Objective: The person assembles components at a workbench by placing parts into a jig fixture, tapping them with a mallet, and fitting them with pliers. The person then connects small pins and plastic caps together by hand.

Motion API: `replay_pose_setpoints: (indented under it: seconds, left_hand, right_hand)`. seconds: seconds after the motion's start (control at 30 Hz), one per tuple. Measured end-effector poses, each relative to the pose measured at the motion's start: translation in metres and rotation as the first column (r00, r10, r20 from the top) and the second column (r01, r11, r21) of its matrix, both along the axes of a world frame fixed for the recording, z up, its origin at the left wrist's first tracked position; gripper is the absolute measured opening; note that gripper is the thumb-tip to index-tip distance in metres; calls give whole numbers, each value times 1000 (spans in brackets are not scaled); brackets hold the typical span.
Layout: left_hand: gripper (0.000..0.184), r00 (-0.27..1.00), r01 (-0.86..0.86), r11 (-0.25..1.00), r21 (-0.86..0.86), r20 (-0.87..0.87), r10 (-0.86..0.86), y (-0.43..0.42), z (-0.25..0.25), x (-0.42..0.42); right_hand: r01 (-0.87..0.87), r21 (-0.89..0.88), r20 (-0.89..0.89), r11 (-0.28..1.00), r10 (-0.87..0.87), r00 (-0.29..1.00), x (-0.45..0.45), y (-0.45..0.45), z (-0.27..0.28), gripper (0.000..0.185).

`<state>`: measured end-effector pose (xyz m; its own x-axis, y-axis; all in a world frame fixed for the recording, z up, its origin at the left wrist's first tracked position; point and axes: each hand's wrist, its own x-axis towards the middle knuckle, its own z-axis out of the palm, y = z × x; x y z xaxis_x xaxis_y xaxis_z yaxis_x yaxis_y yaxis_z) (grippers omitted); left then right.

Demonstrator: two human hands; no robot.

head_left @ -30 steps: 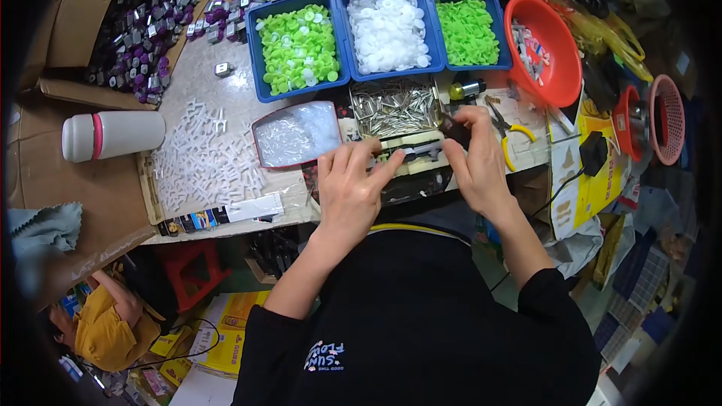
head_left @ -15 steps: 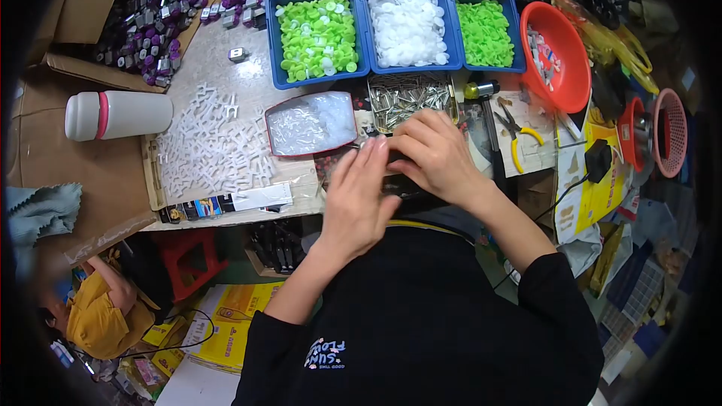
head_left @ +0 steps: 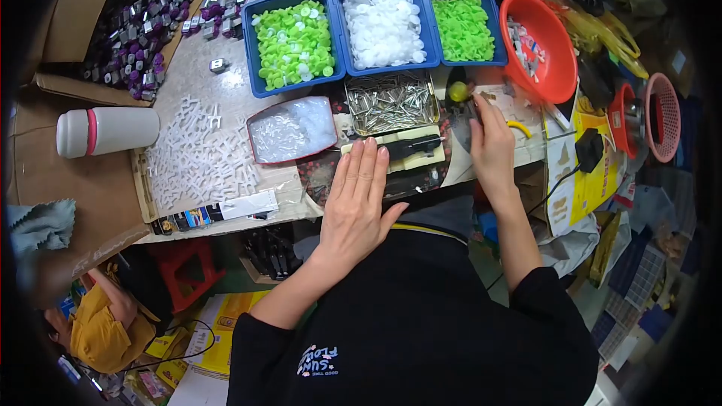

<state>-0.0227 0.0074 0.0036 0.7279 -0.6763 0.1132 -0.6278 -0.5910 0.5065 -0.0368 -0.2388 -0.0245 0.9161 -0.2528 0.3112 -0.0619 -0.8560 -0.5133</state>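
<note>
A black part (head_left: 412, 146) lies in a pale yellow block (head_left: 429, 158) near the table's front edge. My left hand (head_left: 353, 210) rests flat with its fingertips at the block's left end, thumb spread and nothing held. To the right, my right hand (head_left: 492, 139) has its fingers round a dark tool with a yellow-green end (head_left: 458, 91), beside the yellow-handled pliers (head_left: 519, 129). Behind the block sits a metal tray of silver pins (head_left: 391, 104). A red-rimmed tray of clear small pieces (head_left: 292, 132) stands left of it.
Blue bins (head_left: 340, 68) hold green and white pieces. A red bowl (head_left: 553, 68) stands at right, a white bottle (head_left: 109, 131) at left beside scattered white parts (head_left: 197, 154). A person in yellow (head_left: 109, 327) is at lower left.
My hands have parted. The left now lies flat by the block, while the right has moved right to the yellow-green-ended tool. The black part in the block has come into view.
</note>
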Motion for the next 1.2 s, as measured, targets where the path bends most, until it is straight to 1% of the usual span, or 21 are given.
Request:
replay_pose_setpoints:
  seconds: [0.1,0.17,0.23,0.27,0.33,0.37,0.43,0.47,0.53,0.57,0.6,0.67,0.7,0.77,0.83,0.93,1.0,1.03,1.13,1.17,1.2]
  left_hand:
    - [74,1000,-3,999,38,0,3,-2,4,3]
    - [72,1000,-11,999,52,18,10,-3,2,4]
    - [70,999,-24,998,61,32,22,-5,-2,3]
    - [68,998,-29,999,44,52,26,-5,-4,2]
    - [66,997,-32,999,34,72,30,-3,-7,1]
    - [66,996,-41,999,21,74,40,-3,-8,-1]
    - [66,996,-39,999,1,83,39,-4,-10,1]
    - [66,996,-41,999,4,77,41,-2,-11,-1]
    - [67,997,-57,998,1,60,56,-3,-11,-3]
    - [67,996,-62,998,-2,62,62,-4,-11,-3]
    - [67,996,-58,998,-7,68,58,-3,-10,-3]
    - [67,997,-48,999,19,69,47,-1,-12,-3]
    - [67,996,-58,998,35,74,56,-2,-12,-4]
    - [66,995,-67,996,54,77,62,-1,-11,-6]
    - [64,992,-75,994,80,106,67,-2,-11,-4]
    - [62,992,-78,993,88,110,68,-2,-10,-4]
    - [61,992,-79,992,100,102,69,-1,-10,-8]
    - [60,992,-74,992,105,106,63,0,-9,-8]
    - [59,988,-86,992,95,133,73,-2,-10,-2]
    - [59,986,-99,991,85,144,86,-5,-12,1]
    - [59,986,-108,991,83,139,96,-5,-13,-2]
  right_hand:
    - [-105,96,-131,990,117,984,-19,17,36,41]
    - [-162,41,-91,986,165,982,-24,29,49,43]
    - [-172,63,19,983,171,985,-28,41,63,44]
    - [-193,61,167,979,181,969,-28,44,63,44]
    - [-224,25,136,974,218,966,-28,51,59,41]
    - [-207,-22,-116,978,203,972,-29,53,46,39]
    - [-148,-39,-135,988,142,981,-28,46,45,38]
    - [-184,19,48,983,183,982,-29,43,45,39]
    - [-149,91,81,985,142,987,-32,52,57,21]
    - [-190,-18,-130,982,186,974,-34,49,45,28]
    - [-176,-19,-128,984,172,977,-40,48,40,28]
    - [-235,4,51,972,235,971,-39,42,34,42]
    - [-187,37,123,982,181,976,-41,46,39,45]
    - [-182,-71,-126,981,172,977,-38,48,36,45]
    - [-175,-18,-119,984,172,978,-31,44,39,43]
    - [-197,8,28,980,196,980,-27,42,40,46]
    - [-169,-86,-122,982,158,980,-34,47,38,44]
    - [-174,-25,-126,984,169,977,-33,46,34,42]
    - [-155,9,-33,988,155,987,-29,43,45,41]
    - [-160,9,186,987,156,970,-26,42,47,41]
    - [-128,40,95,991,124,988,-28,42,51,30]
